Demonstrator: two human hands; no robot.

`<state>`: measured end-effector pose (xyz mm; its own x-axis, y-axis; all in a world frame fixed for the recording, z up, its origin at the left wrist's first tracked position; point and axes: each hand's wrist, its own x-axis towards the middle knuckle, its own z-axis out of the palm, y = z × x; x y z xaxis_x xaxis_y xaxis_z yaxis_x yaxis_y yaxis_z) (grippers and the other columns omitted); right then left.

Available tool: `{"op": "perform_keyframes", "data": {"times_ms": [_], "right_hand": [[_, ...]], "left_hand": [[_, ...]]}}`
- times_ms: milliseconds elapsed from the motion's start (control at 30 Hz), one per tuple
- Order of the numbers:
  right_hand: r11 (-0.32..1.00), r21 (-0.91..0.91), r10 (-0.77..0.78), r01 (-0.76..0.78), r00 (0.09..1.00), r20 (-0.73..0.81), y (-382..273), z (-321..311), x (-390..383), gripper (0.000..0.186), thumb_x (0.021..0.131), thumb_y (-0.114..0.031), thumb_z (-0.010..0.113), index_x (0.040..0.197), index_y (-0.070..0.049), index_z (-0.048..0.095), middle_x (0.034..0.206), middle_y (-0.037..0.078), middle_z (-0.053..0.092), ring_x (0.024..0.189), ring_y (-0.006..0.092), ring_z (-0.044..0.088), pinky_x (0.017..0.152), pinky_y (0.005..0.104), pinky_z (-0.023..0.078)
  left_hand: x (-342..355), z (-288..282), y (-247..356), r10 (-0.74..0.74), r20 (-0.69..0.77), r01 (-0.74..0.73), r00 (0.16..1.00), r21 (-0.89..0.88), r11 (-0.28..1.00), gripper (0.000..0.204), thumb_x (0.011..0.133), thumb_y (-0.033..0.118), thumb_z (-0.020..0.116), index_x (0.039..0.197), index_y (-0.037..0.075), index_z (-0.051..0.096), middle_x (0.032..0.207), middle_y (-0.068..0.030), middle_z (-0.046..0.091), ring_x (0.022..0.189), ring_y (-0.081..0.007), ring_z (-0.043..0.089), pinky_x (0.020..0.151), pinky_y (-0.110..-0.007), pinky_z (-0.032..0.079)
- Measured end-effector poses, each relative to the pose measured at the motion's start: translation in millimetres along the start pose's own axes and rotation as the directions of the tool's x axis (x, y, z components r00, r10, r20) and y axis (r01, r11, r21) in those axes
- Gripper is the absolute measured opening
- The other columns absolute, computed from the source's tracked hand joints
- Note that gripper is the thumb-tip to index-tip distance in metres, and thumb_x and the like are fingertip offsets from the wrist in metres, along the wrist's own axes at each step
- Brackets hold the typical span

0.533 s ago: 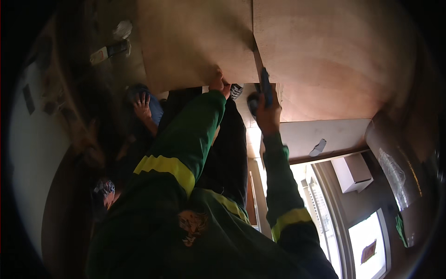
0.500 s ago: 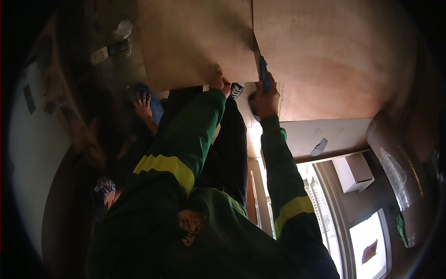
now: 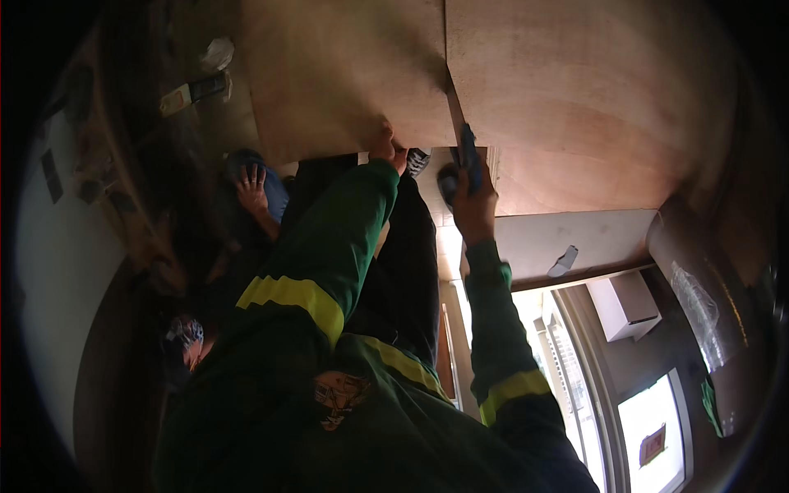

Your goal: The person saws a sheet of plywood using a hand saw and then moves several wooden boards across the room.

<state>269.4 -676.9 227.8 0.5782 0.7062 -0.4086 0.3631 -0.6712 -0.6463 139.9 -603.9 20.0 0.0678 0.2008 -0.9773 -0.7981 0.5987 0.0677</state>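
A handsaw (image 3: 468, 152) with a blue handle is in the closed grip of my right hand (image 3: 474, 205). Its dark blade runs up into a long slit in a plywood sheet (image 3: 345, 90), where the cut continues away from me. At the sheet's near edge, left of the saw, my left hand (image 3: 388, 149) is closed on the plywood, with part of its fingers hidden. To the right of the cut lies the wider part of the plywood. Dark shoes show below, between my hands.
At the left another person sits low, one hand (image 3: 251, 189) spread on a blue-clad knee. Beyond lie a dark box-like item (image 3: 208, 86) and crumpled clear plastic (image 3: 218, 53). On the right are a wrapped roll (image 3: 694, 279), a white box (image 3: 625, 304) and a bright doorway.
My right hand has drawn the saw back toward me, so more of the blade shows below the cut. My left hand stays at the plywood edge.
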Motion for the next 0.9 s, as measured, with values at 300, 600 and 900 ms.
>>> {"op": "perform_keyframes", "data": {"times_ms": [300, 600, 900], "right_hand": [[0.998, 0.015, 0.056, -0.056, 0.997, 0.047, -34, -61, -96, 0.041, 0.102, -0.018, 0.056, 0.14, -0.004, 0.054, 0.102, 0.024, 0.072, 0.091, 0.0403, 0.074, 0.073, 0.0424, 0.057], [0.999, -0.034, -0.006, 0.004, 0.998, -0.059, 8, 28, 48, 0.04, 0.099, -0.017, 0.058, 0.138, -0.01, 0.054, 0.101, 0.028, 0.071, 0.091, 0.0467, 0.069, 0.069, 0.0487, 0.057], [0.993, -0.018, 0.121, -0.12, 0.99, 0.07, -36, -76, -116, 0.045, 0.098, -0.008, 0.058, 0.142, -0.002, 0.051, 0.112, 0.025, 0.072, 0.104, 0.0386, 0.072, 0.084, 0.0437, 0.059]], "left_hand": [[19, -26, 16, 0.009, 0.022, -0.008, 1.0, -0.043, 0.999, 0.052, 0.098, 0.02, 0.069, 0.145, 0.011, 0.048, 0.143, -0.0082, 0.054, 0.134, -0.0292, 0.05, 0.114, -0.054, 0.045], [8, 3, -2, -0.031, 0.061, 0.031, 0.998, -0.001, 1.0, 0.049, 0.099, 0.018, 0.068, 0.144, 0.012, 0.049, 0.141, -0.008, 0.056, 0.133, -0.0293, 0.052, 0.112, -0.053, 0.047], [20, -26, 14, 0.038, 0.084, -0.037, 0.996, -0.013, 0.999, 0.049, 0.099, 0.017, 0.068, 0.144, 0.013, 0.049, 0.141, -0.008, 0.056, 0.133, -0.0284, 0.051, 0.111, -0.053, 0.048]]}}
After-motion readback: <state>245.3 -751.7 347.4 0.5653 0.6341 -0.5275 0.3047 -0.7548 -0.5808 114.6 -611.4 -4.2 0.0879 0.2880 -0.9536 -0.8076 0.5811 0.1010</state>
